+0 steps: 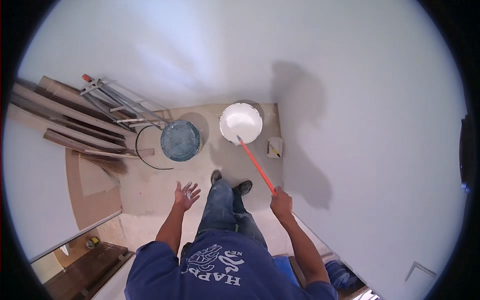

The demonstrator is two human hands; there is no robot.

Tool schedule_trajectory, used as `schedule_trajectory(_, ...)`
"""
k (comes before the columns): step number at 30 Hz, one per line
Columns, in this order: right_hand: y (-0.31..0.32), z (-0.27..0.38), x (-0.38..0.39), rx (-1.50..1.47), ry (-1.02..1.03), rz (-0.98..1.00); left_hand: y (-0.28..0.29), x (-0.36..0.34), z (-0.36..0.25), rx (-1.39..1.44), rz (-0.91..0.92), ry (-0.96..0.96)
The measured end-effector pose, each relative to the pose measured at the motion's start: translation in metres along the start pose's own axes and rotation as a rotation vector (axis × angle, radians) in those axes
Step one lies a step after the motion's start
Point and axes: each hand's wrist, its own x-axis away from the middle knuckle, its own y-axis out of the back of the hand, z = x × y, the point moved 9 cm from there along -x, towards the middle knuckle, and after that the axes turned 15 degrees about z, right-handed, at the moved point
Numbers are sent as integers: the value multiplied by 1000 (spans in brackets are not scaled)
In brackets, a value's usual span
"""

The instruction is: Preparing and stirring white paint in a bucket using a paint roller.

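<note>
My right hand (281, 201) is closed round the near end of a long orange pole (258, 167). The pole slants forward and left, and its grey far tip reaches into a white bucket (222, 131) standing near the wall corner. The bucket looks white inside; I cannot tell how full it is. Holding nothing, my left hand (186, 196) is out in front of my left side, palm up with fingers spread and whitish smears on it. Ahead of that hand stands a round bucket with a dusty blue-grey top (180, 141).
A small white container (270, 141) with a yellow-and-black tool (274, 150) lies by the right wall (370, 130). Left, a folded ladder (125, 107), long boards (65, 107) and a broom head (105, 162) lean together. A thin dark hose (140, 156) curves across the floor.
</note>
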Motion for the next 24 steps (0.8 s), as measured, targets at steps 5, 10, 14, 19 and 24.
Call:
schedule_trajectory(5,-35,22,1,2,-73,51,37,79,1,259,54,-192)
schedule_trajectory(10,-42,48,48,-14,-65,-128,-3,147,-49,440,485,-441)
schedule_trajectory(14,-40,87,82,255,184,-397,19,236,-77,467,631,-623)
schedule_trajectory(19,-104,209,168,309,406,-509,136,419,-69,515,573,-869)
schedule_trajectory(24,-220,306,207,309,658,-400,241,571,-28,572,525,-1104)
